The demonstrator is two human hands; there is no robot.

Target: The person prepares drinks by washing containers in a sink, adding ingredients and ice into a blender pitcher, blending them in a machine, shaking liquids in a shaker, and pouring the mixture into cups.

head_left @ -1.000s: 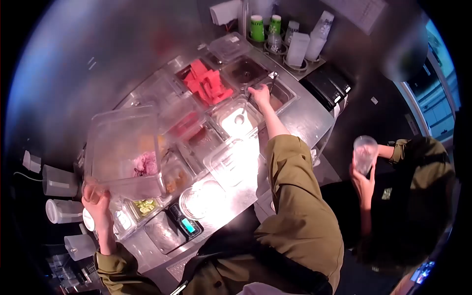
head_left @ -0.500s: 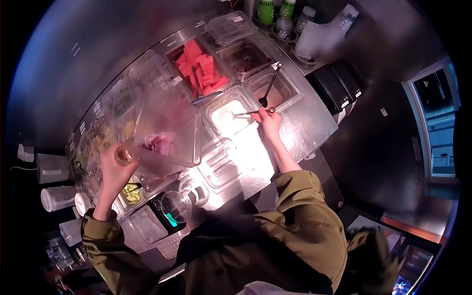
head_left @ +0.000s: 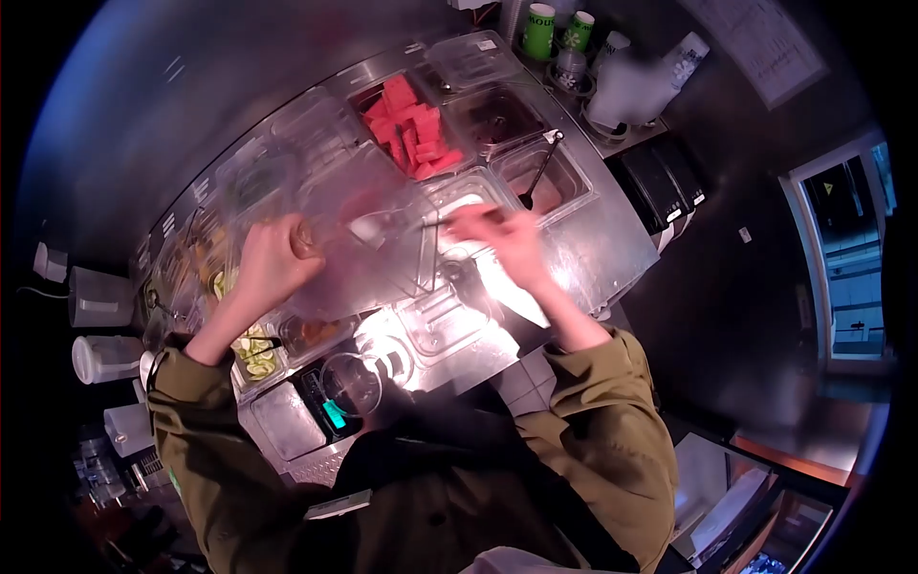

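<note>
The left hand's (head_left: 277, 258) fingers were curled around the edge of a large clear plastic box (head_left: 368, 273), raised over the steel surface (head_left: 598, 253), not yet set down. The blurred right hand (head_left: 502, 241) hovered by an uncovered, white-filled clear tub (head_left: 467, 201), its grip unclear. Whether the pale patch lay inside the box could not be told.

I read olive-khaki on both arms: left sleeve (head_left: 215, 450), right sleeve (head_left: 617, 411), both loose and creased, ending short of bare hands (head_left: 275, 256). Small green spot (head_left: 175, 481) on left outer edge. Black layer (head_left: 430, 430) up front, pale flat tag (head_left: 339, 505), dark round button (head_left: 437, 518). Whitish fabric (head_left: 507, 561) lowest.
</note>
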